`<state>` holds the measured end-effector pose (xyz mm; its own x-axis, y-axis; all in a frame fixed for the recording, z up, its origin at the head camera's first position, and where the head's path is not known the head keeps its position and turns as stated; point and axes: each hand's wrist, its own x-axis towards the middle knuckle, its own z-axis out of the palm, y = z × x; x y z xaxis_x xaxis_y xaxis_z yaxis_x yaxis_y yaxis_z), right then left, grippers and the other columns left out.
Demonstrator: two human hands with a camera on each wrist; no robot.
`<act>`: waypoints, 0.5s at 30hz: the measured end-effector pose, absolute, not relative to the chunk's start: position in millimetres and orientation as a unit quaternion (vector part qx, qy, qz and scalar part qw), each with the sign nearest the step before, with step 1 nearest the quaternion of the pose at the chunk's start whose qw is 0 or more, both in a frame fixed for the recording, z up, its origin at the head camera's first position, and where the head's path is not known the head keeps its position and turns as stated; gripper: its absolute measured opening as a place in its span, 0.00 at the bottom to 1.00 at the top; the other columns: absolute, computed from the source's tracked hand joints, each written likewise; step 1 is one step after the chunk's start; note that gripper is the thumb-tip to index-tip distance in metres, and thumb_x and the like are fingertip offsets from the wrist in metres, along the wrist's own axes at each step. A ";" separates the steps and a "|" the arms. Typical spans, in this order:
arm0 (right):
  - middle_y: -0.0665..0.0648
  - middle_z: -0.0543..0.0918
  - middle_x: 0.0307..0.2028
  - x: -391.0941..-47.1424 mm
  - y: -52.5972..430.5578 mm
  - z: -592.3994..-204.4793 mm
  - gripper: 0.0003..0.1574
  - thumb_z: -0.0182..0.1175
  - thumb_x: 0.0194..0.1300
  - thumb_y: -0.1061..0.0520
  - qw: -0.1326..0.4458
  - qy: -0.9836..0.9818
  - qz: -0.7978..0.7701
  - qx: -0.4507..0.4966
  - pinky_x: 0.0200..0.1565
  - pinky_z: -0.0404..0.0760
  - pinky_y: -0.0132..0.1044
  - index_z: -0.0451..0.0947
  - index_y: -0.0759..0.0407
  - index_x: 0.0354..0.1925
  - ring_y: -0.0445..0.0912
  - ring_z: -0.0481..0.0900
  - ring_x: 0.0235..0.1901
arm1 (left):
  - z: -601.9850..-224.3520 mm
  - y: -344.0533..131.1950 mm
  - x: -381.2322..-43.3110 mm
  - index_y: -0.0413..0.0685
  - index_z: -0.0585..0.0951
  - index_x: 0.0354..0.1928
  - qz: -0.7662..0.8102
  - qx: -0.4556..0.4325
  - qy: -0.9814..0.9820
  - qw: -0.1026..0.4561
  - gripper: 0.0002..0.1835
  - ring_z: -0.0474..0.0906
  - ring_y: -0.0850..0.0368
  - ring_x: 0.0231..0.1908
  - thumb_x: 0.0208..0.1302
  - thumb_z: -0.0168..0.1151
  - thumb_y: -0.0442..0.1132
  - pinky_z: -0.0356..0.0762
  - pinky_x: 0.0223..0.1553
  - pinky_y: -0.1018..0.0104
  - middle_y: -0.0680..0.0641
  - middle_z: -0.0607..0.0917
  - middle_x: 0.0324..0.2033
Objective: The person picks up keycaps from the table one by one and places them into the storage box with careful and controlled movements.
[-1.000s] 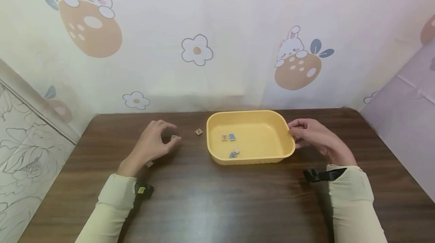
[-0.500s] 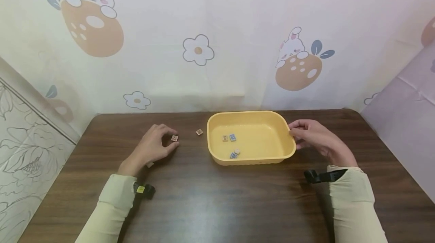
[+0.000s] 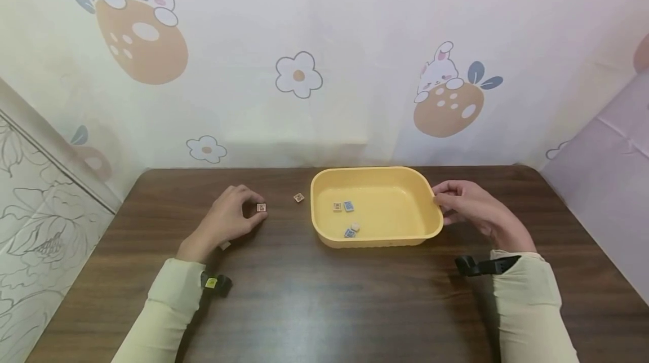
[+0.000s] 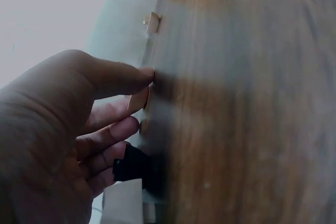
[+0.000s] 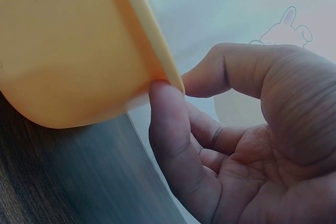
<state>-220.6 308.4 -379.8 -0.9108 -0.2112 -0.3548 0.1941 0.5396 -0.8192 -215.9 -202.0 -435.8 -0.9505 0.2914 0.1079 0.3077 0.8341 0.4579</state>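
My left hand (image 3: 230,213) rests low over the table's left half. Its thumb and forefinger pinch a small square tan tile (image 3: 261,207) with a dark printed mark; in the left wrist view the tile (image 4: 137,99) shows between the fingertips. To its right lies another tan tile (image 3: 298,197), outside the yellow plastic basin (image 3: 377,240). My right hand (image 3: 476,203) grips the basin's right rim between thumb and curled fingers, seen closely on the basin wall (image 5: 79,51). Inside the basin sit a tan tile (image 3: 337,207), a blue tile (image 3: 348,206), another blue tile (image 3: 350,233) and a whitish piece (image 3: 355,227).
A pale piece (image 3: 225,245) lies beside the left wrist, partly hidden by it. The brown wooden table (image 3: 324,295) backs onto a wall cover (image 3: 355,70) printed with rabbits and flowers. Black straps with small devices (image 3: 217,284) are on both wrists.
The left thumb and forefinger have closed in on the tan tile. My right hand stays on the basin rim. The head view has shifted slightly.
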 end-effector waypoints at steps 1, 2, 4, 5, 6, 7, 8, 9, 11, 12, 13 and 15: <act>0.57 0.85 0.45 -220.4 308.1 -379.4 0.31 0.56 0.78 0.54 0.211 0.851 -0.481 -0.004 0.42 0.91 0.39 0.67 0.75 0.68 0.42 0.87 0.40 | -435.1 -201.8 -215.6 0.48 0.89 0.51 -0.243 -0.156 -0.957 0.015 0.16 0.77 0.43 0.60 0.67 0.72 0.47 0.74 0.66 0.42 0.45 0.87 0.52; 0.57 0.85 0.45 -220.1 307.8 -379.2 0.31 0.56 0.78 0.54 0.211 0.851 -0.481 -0.004 0.42 0.91 0.39 0.67 0.75 0.68 0.41 0.87 0.40 | -434.2 -201.6 -215.2 0.48 0.89 0.51 -0.244 -0.155 -0.957 0.013 0.15 0.77 0.43 0.60 0.67 0.71 0.47 0.74 0.66 0.42 0.45 0.87 0.52; 0.57 0.85 0.45 -219.7 307.5 -378.8 0.31 0.56 0.78 0.54 0.212 0.850 -0.483 -0.003 0.42 0.91 0.39 0.67 0.76 0.68 0.41 0.87 0.40 | -433.2 -201.3 -215.1 0.48 0.89 0.49 -0.247 -0.152 -0.957 0.012 0.13 0.77 0.43 0.60 0.68 0.71 0.47 0.74 0.66 0.42 0.45 0.87 0.51; 0.57 0.85 0.45 -219.5 307.5 -378.7 0.31 0.56 0.78 0.54 0.212 0.849 -0.484 -0.003 0.42 0.91 0.39 0.67 0.76 0.68 0.41 0.87 0.40 | -433.0 -201.2 -215.1 0.48 0.89 0.48 -0.248 -0.152 -0.957 0.013 0.13 0.77 0.42 0.60 0.68 0.70 0.46 0.74 0.66 0.42 0.45 0.87 0.51; 0.57 0.85 0.45 -219.4 307.3 -378.8 0.32 0.56 0.78 0.54 0.212 0.849 -0.484 -0.004 0.42 0.91 0.39 0.67 0.76 0.68 0.41 0.87 0.40 | -432.8 -201.1 -215.1 0.49 0.89 0.48 -0.249 -0.150 -0.957 0.012 0.12 0.77 0.42 0.60 0.68 0.70 0.46 0.74 0.66 0.41 0.46 0.87 0.51; 0.56 0.86 0.44 -219.4 307.3 -378.9 0.31 0.56 0.78 0.54 0.212 0.848 -0.485 -0.004 0.42 0.91 0.39 0.67 0.76 0.68 0.41 0.87 0.39 | -432.7 -201.3 -215.0 0.49 0.89 0.48 -0.249 -0.149 -0.957 0.012 0.12 0.77 0.42 0.60 0.68 0.70 0.46 0.74 0.66 0.41 0.46 0.87 0.51; 0.56 0.86 0.44 -219.5 307.2 -379.0 0.31 0.56 0.78 0.54 0.212 0.848 -0.486 -0.005 0.42 0.91 0.39 0.67 0.76 0.68 0.41 0.87 0.39 | -432.7 -201.5 -215.0 0.49 0.89 0.48 -0.249 -0.148 -0.957 0.011 0.12 0.77 0.42 0.60 0.68 0.70 0.46 0.74 0.66 0.41 0.46 0.87 0.50; 0.56 0.86 0.44 -219.5 307.3 -379.1 0.31 0.56 0.78 0.54 0.212 0.847 -0.487 -0.005 0.42 0.91 0.39 0.67 0.76 0.68 0.41 0.87 0.39 | -432.8 -201.6 -214.9 0.49 0.89 0.47 -0.249 -0.147 -0.957 0.011 0.11 0.77 0.42 0.60 0.68 0.70 0.46 0.74 0.66 0.41 0.46 0.88 0.50; 0.56 0.86 0.44 -219.6 307.3 -379.3 0.31 0.56 0.78 0.54 0.212 0.847 -0.487 -0.006 0.42 0.91 0.39 0.67 0.76 0.68 0.41 0.87 0.39 | -432.8 -201.7 -214.7 0.49 0.89 0.47 -0.251 -0.145 -0.957 0.010 0.11 0.77 0.43 0.59 0.69 0.70 0.46 0.75 0.65 0.41 0.46 0.88 0.50; 0.56 0.86 0.44 -219.7 307.4 -379.3 0.31 0.56 0.78 0.54 0.212 0.847 -0.487 -0.007 0.42 0.91 0.39 0.67 0.76 0.68 0.41 0.87 0.39 | -432.9 -201.8 -214.7 0.49 0.90 0.47 -0.252 -0.145 -0.957 0.009 0.11 0.77 0.43 0.59 0.69 0.70 0.46 0.75 0.65 0.41 0.46 0.88 0.50; 0.56 0.86 0.44 -219.7 307.4 -379.3 0.31 0.56 0.78 0.55 0.212 0.847 -0.487 -0.007 0.42 0.91 0.39 0.67 0.76 0.68 0.41 0.87 0.39 | -432.9 -202.0 -214.7 0.50 0.90 0.47 -0.253 -0.144 -0.957 0.009 0.11 0.77 0.43 0.58 0.69 0.70 0.46 0.75 0.65 0.42 0.47 0.88 0.49; 0.56 0.86 0.44 -219.9 307.5 -379.2 0.31 0.56 0.78 0.54 0.212 0.848 -0.485 -0.007 0.42 0.91 0.39 0.67 0.76 0.68 0.41 0.87 0.39 | -433.0 -202.1 -214.7 0.50 0.90 0.46 -0.256 -0.143 -0.956 0.009 0.11 0.77 0.44 0.58 0.69 0.70 0.46 0.75 0.64 0.42 0.47 0.88 0.49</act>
